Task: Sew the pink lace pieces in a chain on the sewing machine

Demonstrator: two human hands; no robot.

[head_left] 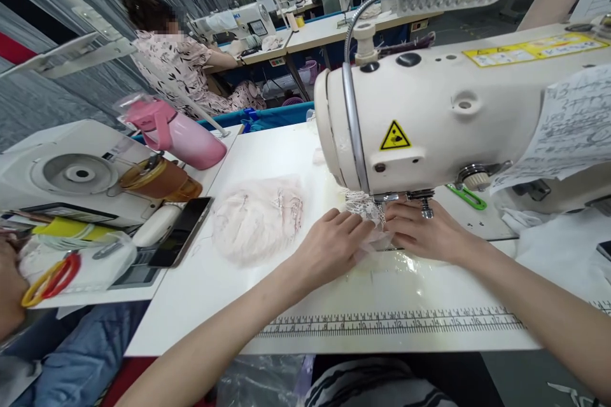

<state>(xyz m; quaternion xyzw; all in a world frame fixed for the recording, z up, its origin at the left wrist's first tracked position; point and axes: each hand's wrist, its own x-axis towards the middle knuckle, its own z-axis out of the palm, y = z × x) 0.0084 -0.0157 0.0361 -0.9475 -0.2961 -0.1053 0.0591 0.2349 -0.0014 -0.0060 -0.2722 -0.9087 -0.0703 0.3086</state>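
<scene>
White lace fabric (365,206) lies under the head of the sewing machine (429,114). My left hand (334,243) grips its near left edge, fingers bent and pressed together. My right hand (424,229) is at the needle area, its fingers closed on the sheer edge of the same lace; the machine head partly hides these fingers. The needle and presser foot are mostly hidden behind the machine head and my hand. Left of my left hand, a heap of pale pink sheer fabric (258,219) rests on the white table (200,311).
A printed ruler (382,324) runs along the table's front edge. At left are a phone (181,232), a pink bottle (176,130), scissors (52,276) and another machine (71,165). White fabric (563,254) lies at right. A person (172,57) sits at a machine beyond.
</scene>
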